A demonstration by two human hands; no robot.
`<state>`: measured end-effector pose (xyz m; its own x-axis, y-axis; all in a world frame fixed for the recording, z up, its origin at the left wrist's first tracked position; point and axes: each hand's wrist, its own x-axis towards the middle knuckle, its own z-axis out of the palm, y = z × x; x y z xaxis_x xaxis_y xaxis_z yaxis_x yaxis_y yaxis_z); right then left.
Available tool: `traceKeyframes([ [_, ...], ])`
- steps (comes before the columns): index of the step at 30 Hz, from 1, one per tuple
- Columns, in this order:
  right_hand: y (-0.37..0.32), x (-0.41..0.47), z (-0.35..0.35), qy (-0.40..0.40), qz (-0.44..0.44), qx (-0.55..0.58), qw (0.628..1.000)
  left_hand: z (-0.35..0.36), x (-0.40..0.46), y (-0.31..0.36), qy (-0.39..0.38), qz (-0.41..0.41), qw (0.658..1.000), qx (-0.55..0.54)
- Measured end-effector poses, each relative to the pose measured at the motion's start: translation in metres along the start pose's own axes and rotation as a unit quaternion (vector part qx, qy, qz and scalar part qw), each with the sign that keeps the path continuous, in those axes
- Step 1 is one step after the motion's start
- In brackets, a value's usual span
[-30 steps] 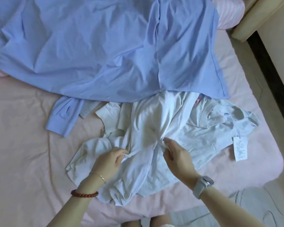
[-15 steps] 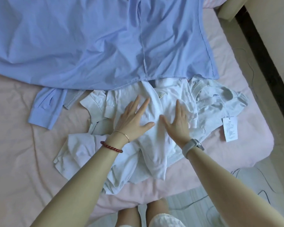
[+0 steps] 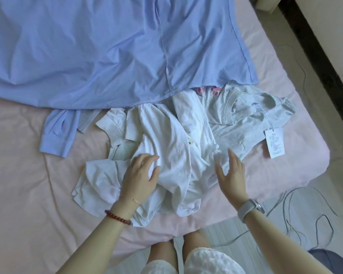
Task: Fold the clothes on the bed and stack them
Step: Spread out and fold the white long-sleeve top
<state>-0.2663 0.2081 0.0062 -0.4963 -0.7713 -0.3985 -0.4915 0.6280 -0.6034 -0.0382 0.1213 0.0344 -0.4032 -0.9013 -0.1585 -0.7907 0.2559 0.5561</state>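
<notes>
A crumpled white garment lies in a heap near the front edge of the bed, right in front of the person. It is not folded; it has many creases, and parts of it stick out to the left and down toward the bed's edge.

The left hand rests flat on the left part of the white garment, with its fingers spread and loosely bent. Its grip is released; it presses on the cloth and does not pinch it. The right hand is at the right side of the heap, fingers straight and pointing away from the person. Its grip is released too. I cannot tell if it touches the cloth or is just above it.

Just to the right of the white garment lies a pale grey T-shirt, rumpled, with its neck hole showing. A white paper tag hangs from it on a thin string and lies on the pink sheet.

A big light blue shirt is spread over the far part of the bed. Its lower hem lies over the top of the white garment. One blue sleeve pokes out to the left. A bit of pink patterned cloth peeks out under the blue hem.

The left wrist has a red bead bracelet. The right wrist has a watch. Thin cables lie on the floor to the right of the bed.
</notes>
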Motion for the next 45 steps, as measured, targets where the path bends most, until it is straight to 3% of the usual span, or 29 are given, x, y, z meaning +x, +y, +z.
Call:
traceKeyframes([
  [5, -0.017, 0.038, 0.003, -0.102, 0.052, -0.030, 0.993, 0.013, 0.044, 0.037, -0.031, 0.071, 0.997, 0.007],
  [7, -0.024, 0.035, -0.003, -0.118, -0.004, 0.051, 0.992, 0.017, 0.056, 0.045, -0.069, 0.108, 0.992, 0.007],
  [10, -0.034, 0.020, -0.024, -0.100, -0.083, 0.186, 0.974, 0.016, 0.075, 0.055, -0.205, 0.151, 0.967, 0.011],
  [13, -0.037, 0.007, -0.042, -0.064, -0.097, 0.300, 0.947, 0.016, 0.091, 0.070, -0.281, 0.172, 0.944, 0.004],
  [16, -0.032, 0.000, -0.052, -0.011, -0.058, 0.377, 0.924, 0.018, 0.103, 0.086, -0.249, 0.219, 0.943, -0.009],
  [22, -0.032, -0.001, -0.041, -0.033, -0.002, 0.349, 0.936, -0.001, 0.109, 0.098, -0.157, 0.124, 0.962, -0.184],
  [27, -0.054, 0.015, -0.049, 0.034, -0.024, 0.359, 0.932, -0.020, 0.095, 0.082, -0.108, 0.069, 0.986, -0.108],
  [30, -0.075, 0.023, -0.058, -0.016, -0.078, 0.315, 0.946, -0.024, 0.081, 0.077, 0.002, 0.091, 0.993, -0.080],
  [32, -0.089, 0.027, -0.064, -0.049, -0.098, 0.317, 0.942, -0.023, 0.071, 0.083, 0.038, 0.109, 0.986, -0.119],
  [37, -0.103, 0.025, -0.075, -0.127, -0.138, 0.312, 0.931, -0.027, 0.067, 0.097, 0.015, 0.133, 0.975, -0.176],
  [42, -0.087, 0.016, -0.070, -0.034, -0.158, 0.288, 0.944, -0.040, 0.070, 0.093, 0.029, 0.086, 0.974, -0.207],
  [45, -0.068, 0.013, -0.051, -0.152, -0.151, 0.163, 0.963, -0.053, 0.068, 0.079, 0.062, 0.063, 0.968, -0.233],
])
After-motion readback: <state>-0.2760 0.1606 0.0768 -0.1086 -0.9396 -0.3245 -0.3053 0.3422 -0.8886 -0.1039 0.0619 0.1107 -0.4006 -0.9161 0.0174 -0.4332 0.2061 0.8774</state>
